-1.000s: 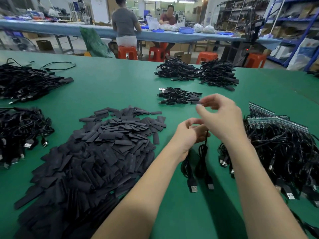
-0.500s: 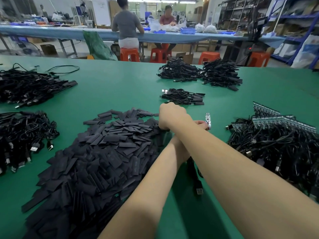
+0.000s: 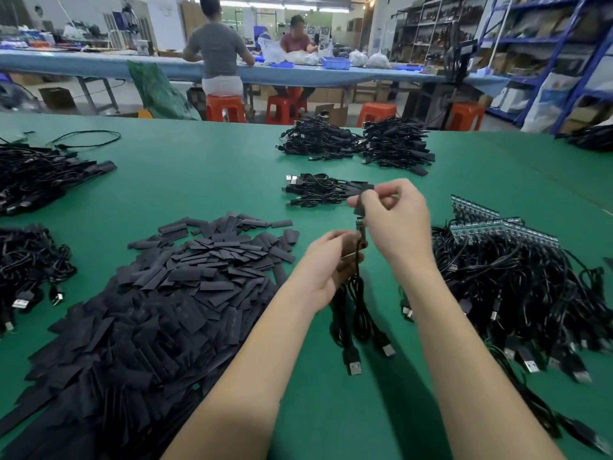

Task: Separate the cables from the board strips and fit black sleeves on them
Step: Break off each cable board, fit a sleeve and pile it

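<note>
Looks like a small electronics assembly workshop, factory-floor style. Long green-covered worktable [image 3: 205, 180] loaded with heaps of black USB cables [image 3: 391, 144], a big pile of black sleeves [image 3: 159, 310] and board strips [image 3: 497, 227]. Behind it there's another long blue bench [image 3: 99, 63] with two workers [image 3: 217, 58] sitting on orange plastic stools [image 3: 225, 107], plus blue metal shelving [image 3: 557, 44] stacked with boxes.

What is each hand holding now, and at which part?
The left hand grips a black cable just below its small board end. The right hand pinches a black sleeve near its upper end.
</note>
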`<state>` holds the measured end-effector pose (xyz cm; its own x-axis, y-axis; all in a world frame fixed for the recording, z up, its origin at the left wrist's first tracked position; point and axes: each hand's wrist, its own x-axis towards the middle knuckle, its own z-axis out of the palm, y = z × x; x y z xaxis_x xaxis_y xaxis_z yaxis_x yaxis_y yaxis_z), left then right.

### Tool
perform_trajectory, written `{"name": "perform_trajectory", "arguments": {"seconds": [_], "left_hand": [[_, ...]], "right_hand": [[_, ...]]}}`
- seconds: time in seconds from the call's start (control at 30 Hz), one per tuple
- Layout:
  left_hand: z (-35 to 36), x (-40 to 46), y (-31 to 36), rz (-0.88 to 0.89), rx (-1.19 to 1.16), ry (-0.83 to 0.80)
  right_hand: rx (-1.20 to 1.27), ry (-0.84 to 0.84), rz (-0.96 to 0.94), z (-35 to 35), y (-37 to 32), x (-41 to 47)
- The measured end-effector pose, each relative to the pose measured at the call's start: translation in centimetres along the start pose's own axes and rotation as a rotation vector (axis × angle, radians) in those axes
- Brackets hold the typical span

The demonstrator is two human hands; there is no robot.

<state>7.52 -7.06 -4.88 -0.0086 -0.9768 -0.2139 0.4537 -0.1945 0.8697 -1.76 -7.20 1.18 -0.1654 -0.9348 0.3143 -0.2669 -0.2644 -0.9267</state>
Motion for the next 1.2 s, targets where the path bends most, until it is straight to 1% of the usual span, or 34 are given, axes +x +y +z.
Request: {"name": "perform_trajectory", "arguments": {"seconds": [0.07, 0.13, 0.3, 0.4, 0.6, 0.87, 1.2], "left_hand": [[0.0, -0.5, 0.2, 0.002, 0.01, -0.035], [0.1, -0.9, 0.5, 0.006, 0.015, -0.068], [0.1, -1.3, 1.4, -0.01, 0.102, -0.195], [-0.3, -1.4, 1.9, 0.008, 0.127, -0.229], [-0.6, -1.7, 2.3, 0.01, 0.119, -0.266], [-0.6, -1.9, 2.2, 0.004, 0.129, -0.308], [-1.0, -2.0, 2.3, 0.011, 0.12, -0.348]], "right_hand": [[0.216, -0.036, 0.142, -2.0, 1.5, -0.4], [0.367, -0.058, 0.232, -3.3, 2.4, -0.6], [0.593, -0.088, 0.251, -4.4, 3.4, -0.6], [0.685, -0.107, 0.223, -4.1, 3.5, -0.7], [0.742, -0.084, 0.172, -4.5, 3.7, -0.6], [0.806, -0.107, 0.15, -4.1, 4.1, -0.7], [0.801, -0.169, 0.145, -4.3, 4.2, -0.8]]}}
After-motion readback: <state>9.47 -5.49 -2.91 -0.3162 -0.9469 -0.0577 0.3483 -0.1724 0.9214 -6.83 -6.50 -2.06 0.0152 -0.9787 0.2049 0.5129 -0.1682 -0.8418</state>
